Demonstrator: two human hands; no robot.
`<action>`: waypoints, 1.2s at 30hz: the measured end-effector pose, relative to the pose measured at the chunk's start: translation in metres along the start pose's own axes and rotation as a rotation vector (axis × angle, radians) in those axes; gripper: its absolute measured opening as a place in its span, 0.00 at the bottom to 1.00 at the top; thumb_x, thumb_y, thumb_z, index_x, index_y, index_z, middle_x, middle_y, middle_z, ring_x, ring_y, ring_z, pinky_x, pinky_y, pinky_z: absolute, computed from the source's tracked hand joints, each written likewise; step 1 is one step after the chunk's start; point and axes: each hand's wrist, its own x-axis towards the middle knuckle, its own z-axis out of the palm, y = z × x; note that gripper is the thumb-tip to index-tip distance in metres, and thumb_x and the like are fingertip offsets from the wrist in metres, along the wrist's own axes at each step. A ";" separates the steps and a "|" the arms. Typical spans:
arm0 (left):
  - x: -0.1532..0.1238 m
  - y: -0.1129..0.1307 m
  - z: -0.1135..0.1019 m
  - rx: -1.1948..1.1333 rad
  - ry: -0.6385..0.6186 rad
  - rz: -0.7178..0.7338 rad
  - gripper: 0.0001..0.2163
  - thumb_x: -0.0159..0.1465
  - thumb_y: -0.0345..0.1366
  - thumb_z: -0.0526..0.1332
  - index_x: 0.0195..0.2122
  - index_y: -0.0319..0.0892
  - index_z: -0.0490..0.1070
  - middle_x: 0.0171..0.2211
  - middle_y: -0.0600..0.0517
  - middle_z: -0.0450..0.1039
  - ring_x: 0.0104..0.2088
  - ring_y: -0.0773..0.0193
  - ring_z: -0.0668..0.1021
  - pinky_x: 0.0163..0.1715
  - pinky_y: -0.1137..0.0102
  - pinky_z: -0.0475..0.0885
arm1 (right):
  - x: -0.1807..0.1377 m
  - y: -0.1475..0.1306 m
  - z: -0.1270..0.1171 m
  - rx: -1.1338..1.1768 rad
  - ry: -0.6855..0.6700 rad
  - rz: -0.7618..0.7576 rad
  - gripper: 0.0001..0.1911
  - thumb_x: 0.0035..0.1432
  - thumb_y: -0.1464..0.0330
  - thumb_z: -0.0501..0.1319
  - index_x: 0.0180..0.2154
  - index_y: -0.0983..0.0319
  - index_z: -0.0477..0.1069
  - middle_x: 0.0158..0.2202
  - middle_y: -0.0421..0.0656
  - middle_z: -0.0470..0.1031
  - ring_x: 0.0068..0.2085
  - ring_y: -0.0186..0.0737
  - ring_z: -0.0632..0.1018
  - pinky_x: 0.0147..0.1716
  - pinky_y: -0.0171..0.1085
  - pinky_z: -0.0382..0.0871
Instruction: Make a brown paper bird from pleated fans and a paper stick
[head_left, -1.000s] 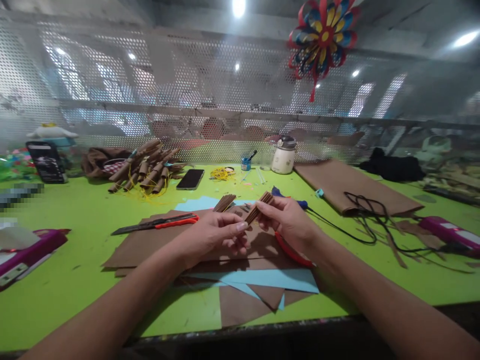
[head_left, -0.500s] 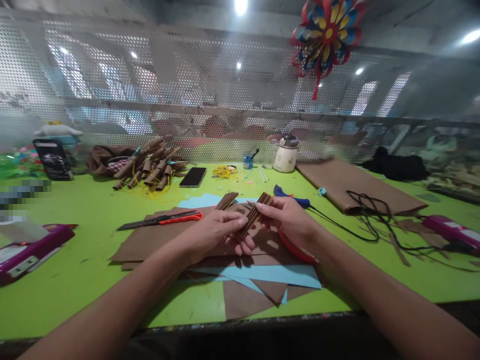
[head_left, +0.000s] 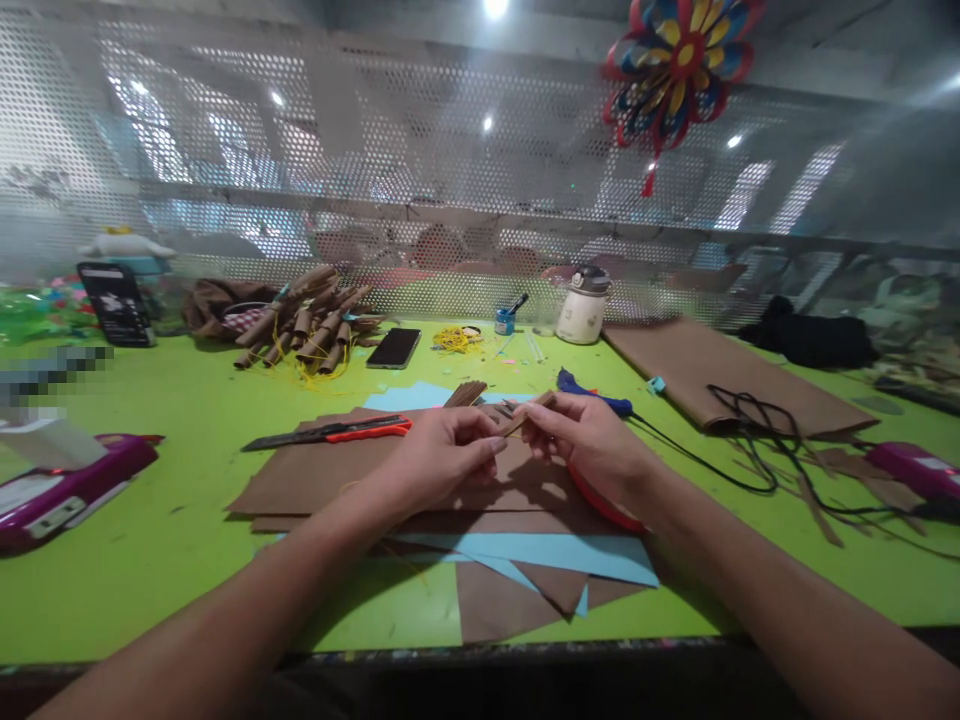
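Observation:
Between my two hands is a small pleated piece of brown paper [head_left: 523, 418], seen nearly edge-on. My left hand [head_left: 457, 445] pinches its lower left end, and my right hand [head_left: 571, 430] pinches the upper right end. Beneath both hands lies a stack of brown paper sheets [head_left: 315, 480] with light blue paper [head_left: 555, 553] under it. A utility knife [head_left: 330, 434] with a red-orange handle rests on the stack to the left. Another bundle of folded brown strips [head_left: 466, 394] sits just behind my left hand. A curved red handle [head_left: 611, 505] shows partly under my right hand.
A blue glue gun [head_left: 592, 392] lies behind my right hand, its black cord [head_left: 701, 465] running right. Farther back are rolled brown paper tubes [head_left: 307, 325], a phone [head_left: 394, 347], yellow string [head_left: 456, 340] and a white bottle [head_left: 583, 308]. A purple power strip [head_left: 82, 490] stands left.
The pleated paper has been turned from showing its ridged face to nearly edge-on. My left fingers have curled in around its end. The whole view has shifted slightly.

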 end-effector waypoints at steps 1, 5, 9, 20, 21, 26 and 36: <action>0.000 0.000 0.000 0.038 0.001 0.016 0.07 0.55 0.39 0.62 0.27 0.39 0.70 0.19 0.54 0.70 0.21 0.67 0.73 0.22 0.72 0.67 | 0.000 0.000 0.000 0.007 0.009 0.000 0.10 0.52 0.63 0.63 0.32 0.64 0.74 0.26 0.40 0.71 0.26 0.30 0.68 0.26 0.32 0.61; -0.001 0.008 -0.007 0.056 0.028 0.055 0.11 0.56 0.42 0.61 0.33 0.39 0.71 0.22 0.53 0.73 0.22 0.66 0.74 0.23 0.72 0.68 | 0.004 -0.001 -0.008 0.096 0.064 0.043 0.10 0.46 0.65 0.67 0.30 0.64 0.74 0.26 0.40 0.72 0.25 0.30 0.70 0.26 0.33 0.64; -0.001 0.023 -0.032 0.101 0.334 0.119 0.14 0.56 0.45 0.61 0.33 0.38 0.73 0.28 0.49 0.75 0.27 0.65 0.75 0.29 0.71 0.69 | 0.010 -0.004 -0.023 0.092 0.203 0.028 0.10 0.42 0.65 0.69 0.28 0.63 0.73 0.27 0.41 0.74 0.27 0.33 0.73 0.28 0.34 0.66; 0.007 0.015 -0.070 0.382 0.371 0.017 0.14 0.54 0.46 0.60 0.28 0.38 0.73 0.24 0.48 0.75 0.25 0.62 0.76 0.24 0.71 0.67 | 0.009 0.000 -0.027 0.024 0.074 0.140 0.17 0.46 0.67 0.67 0.40 0.61 0.71 0.27 0.38 0.71 0.25 0.31 0.73 0.26 0.33 0.66; 0.008 0.012 -0.070 0.437 0.346 0.009 0.14 0.54 0.46 0.60 0.28 0.39 0.73 0.24 0.48 0.75 0.25 0.61 0.76 0.24 0.71 0.67 | 0.009 0.001 -0.026 0.011 0.075 0.138 0.18 0.46 0.67 0.67 0.41 0.60 0.70 0.27 0.37 0.70 0.25 0.31 0.73 0.26 0.33 0.66; 0.011 -0.004 -0.072 0.712 0.300 0.010 0.15 0.53 0.48 0.59 0.21 0.41 0.74 0.19 0.49 0.73 0.20 0.64 0.71 0.21 0.72 0.60 | 0.005 0.003 -0.019 -0.169 -0.044 0.109 0.17 0.50 0.68 0.63 0.45 0.61 0.69 0.24 0.38 0.70 0.24 0.30 0.70 0.25 0.32 0.63; 0.011 0.001 -0.052 1.315 0.165 -0.259 0.19 0.55 0.49 0.52 0.29 0.40 0.77 0.29 0.41 0.76 0.25 0.57 0.75 0.24 0.69 0.62 | 0.003 0.006 -0.006 -0.825 -0.185 -0.139 0.18 0.54 0.69 0.58 0.47 0.63 0.69 0.25 0.37 0.64 0.24 0.31 0.62 0.22 0.31 0.54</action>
